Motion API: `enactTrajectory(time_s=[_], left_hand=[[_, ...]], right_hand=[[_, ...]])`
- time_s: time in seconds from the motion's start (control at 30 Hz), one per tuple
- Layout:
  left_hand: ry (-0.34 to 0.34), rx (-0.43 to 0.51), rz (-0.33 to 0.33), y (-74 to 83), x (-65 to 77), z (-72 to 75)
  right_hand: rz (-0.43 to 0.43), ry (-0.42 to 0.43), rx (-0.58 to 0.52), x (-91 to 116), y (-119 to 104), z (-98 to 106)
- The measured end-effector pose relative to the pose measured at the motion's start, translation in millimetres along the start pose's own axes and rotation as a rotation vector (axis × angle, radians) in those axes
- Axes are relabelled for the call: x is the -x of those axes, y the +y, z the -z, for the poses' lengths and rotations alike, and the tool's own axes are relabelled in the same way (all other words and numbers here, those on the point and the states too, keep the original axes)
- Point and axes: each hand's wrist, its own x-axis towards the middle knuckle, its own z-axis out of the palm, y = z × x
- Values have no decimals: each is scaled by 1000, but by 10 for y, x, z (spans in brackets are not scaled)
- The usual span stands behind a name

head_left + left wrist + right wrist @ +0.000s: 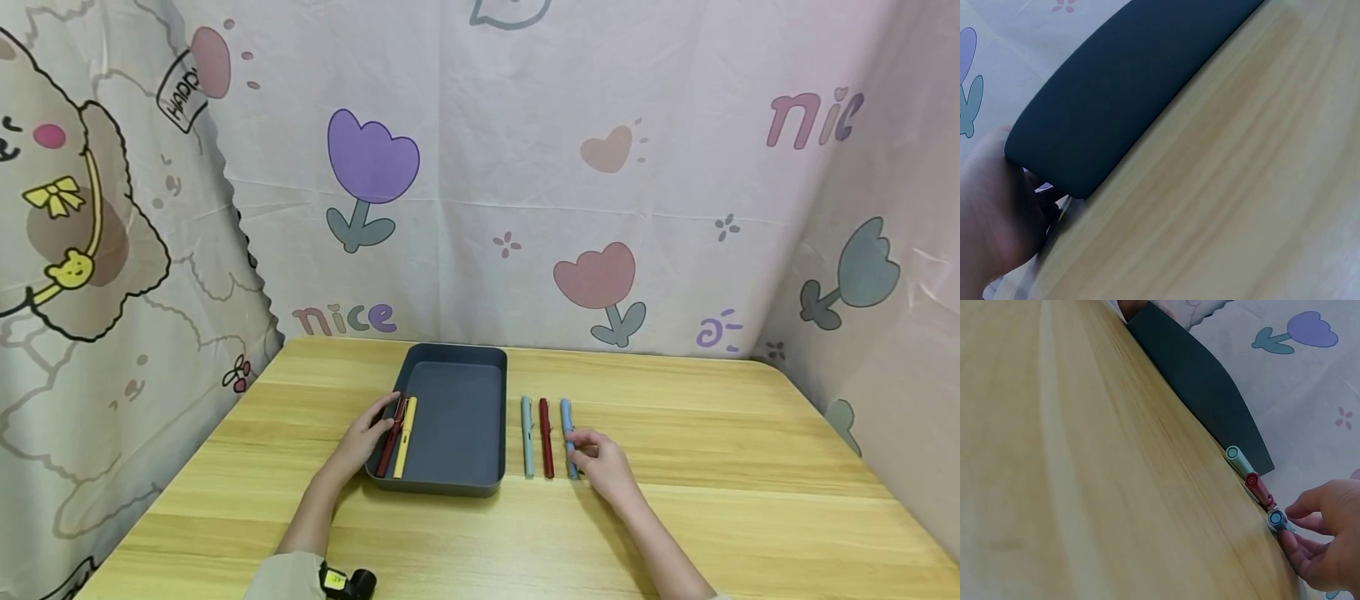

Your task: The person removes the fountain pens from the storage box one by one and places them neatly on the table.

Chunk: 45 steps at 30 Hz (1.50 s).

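Inside a dark grey tray (457,417), a dark red pen (387,454) and a yellow pen (405,437) lie side by side along the left wall. My left hand (360,442) grips that wall, its fingers over the rim beside the dark red pen; in the left wrist view the tray's side hides part of this hand (997,212). On the table right of the tray, my right hand (603,467) pinches a blue pen (566,412) between thumb and fingers. The right wrist view shows the blue pen's round end (1277,518) between the fingertips.
Between the tray and the blue pen lie a light green pen (527,437) and another red pen (546,437), roughly parallel. The wooden table (712,417) meets a printed cloth (480,167) at the back. A black device (348,583) sits at the left wrist.
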Motion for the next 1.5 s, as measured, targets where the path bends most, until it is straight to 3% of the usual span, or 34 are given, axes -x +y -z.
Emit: enactTrajectory(time_s=[0.57, 1.5], left_hand=[[0, 1, -25, -20, 2, -1], [-13, 5, 12, -1, 13, 7]], right_hand=[[-16, -1, 16, 6, -14, 12], [25, -4, 28, -14, 11, 7]])
